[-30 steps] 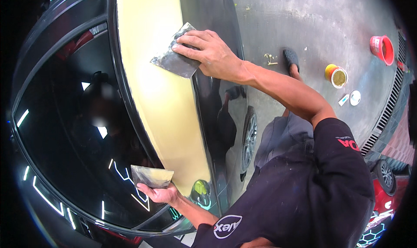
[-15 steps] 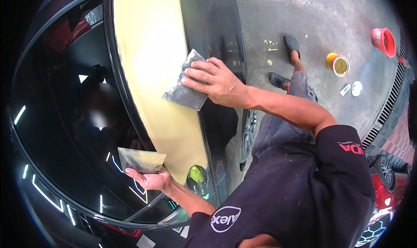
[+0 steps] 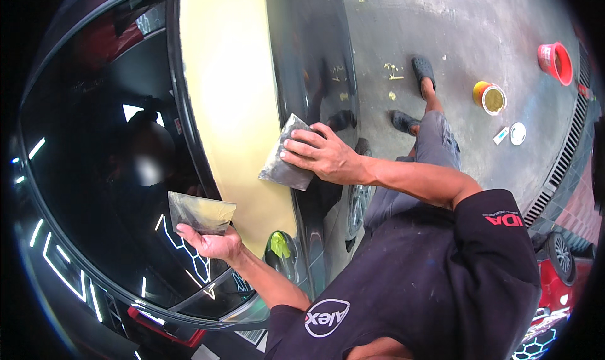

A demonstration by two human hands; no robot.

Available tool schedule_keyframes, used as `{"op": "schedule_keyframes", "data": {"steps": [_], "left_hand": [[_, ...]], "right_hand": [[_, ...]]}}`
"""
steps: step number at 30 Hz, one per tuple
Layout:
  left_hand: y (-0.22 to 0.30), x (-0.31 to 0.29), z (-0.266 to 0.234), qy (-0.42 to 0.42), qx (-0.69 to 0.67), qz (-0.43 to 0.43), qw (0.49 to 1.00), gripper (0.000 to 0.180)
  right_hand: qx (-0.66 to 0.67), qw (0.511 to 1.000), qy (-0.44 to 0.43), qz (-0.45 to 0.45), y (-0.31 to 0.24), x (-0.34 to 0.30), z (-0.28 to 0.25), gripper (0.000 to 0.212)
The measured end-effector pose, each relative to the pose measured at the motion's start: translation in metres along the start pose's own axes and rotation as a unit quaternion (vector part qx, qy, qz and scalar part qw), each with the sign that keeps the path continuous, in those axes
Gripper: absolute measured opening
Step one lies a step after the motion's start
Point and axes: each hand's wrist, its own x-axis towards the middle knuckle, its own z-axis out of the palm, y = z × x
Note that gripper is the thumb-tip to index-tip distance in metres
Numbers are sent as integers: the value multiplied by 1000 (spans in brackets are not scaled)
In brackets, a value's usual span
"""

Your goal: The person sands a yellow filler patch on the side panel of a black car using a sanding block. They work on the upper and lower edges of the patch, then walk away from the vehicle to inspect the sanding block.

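I see the right hand [image 3: 324, 155] gripping a grey spreader [image 3: 282, 168] over the yellow panel [image 3: 236, 114], just left of it; left hand [image 3: 213, 243] holds a smeared plate [image 3: 203, 210]. My judgement: shallow blade angle, even finger pressure, long strokes.

Pretty bright overall, but the long pale-yellow car panel [image 3: 236, 120] is blown nearly white up top. The curved glossy black window glass [image 3: 82, 190] mirrors thin white light strips [image 3: 38, 148] and has a soft blurred patch [image 3: 150, 163]. Fisheye bends straight edges; corners go black, bluish flare lower left.
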Motion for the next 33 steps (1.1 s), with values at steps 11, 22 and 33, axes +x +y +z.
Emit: {"op": "schedule_keyframes", "data": {"steps": [11, 22, 33], "left_hand": [[-23, -91, 147, -160, -42, -191, 968, 39], [-10, -69, 177, -327, -64, -270, 903, 29], [22, -20, 126, -126, 2, -36, 991, 36]], "right_hand": [[182, 969, 81, -143, -25, 23, -172, 46], [-58, 996, -63, 14, 52, -28, -226, 80], [160, 976, -88, 118, 58, 0, -187, 56]]}}
